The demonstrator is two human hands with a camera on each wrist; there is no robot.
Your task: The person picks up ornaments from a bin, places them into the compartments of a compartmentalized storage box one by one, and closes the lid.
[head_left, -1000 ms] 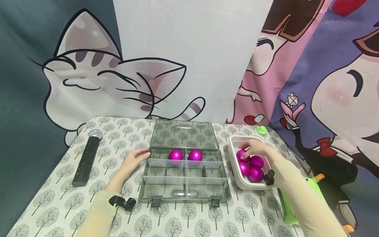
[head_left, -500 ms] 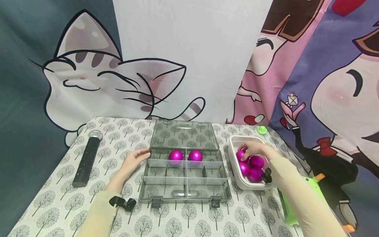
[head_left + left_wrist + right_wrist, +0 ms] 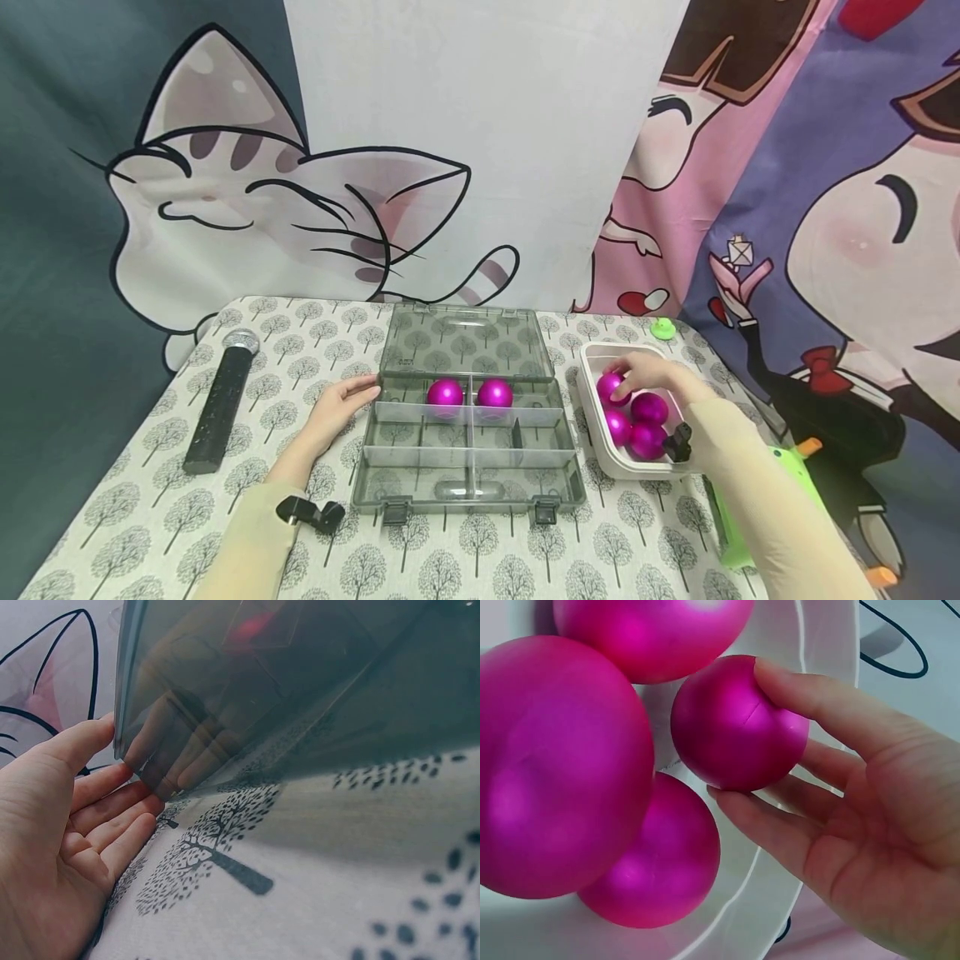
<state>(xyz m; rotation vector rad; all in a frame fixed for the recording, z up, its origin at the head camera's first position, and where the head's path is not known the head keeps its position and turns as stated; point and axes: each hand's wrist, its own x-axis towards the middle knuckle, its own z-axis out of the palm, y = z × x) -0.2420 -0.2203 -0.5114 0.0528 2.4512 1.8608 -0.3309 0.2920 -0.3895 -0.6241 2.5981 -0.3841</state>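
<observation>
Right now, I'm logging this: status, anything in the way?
Left hand touching grey case. Right hand pinching magenta ball inside white tub. Three neighbouring balls may obstruct.

Soft, even light fills the head view, bright across the tree-print counter [image 3: 585, 542] with only faint shadows; the dark teal backdrop [image 3: 45, 250] at far left is dimmer. Small pale highlights dot the magenta balls [image 3: 446, 392]. The left wrist view is dim and bluish, its smoky plastic box [image 3: 315, 690] mirroring the left hand [image 3: 67, 840], with a blurred red glow at top centre. In the right wrist view, glare whitens the top ball [image 3: 656, 634].
</observation>
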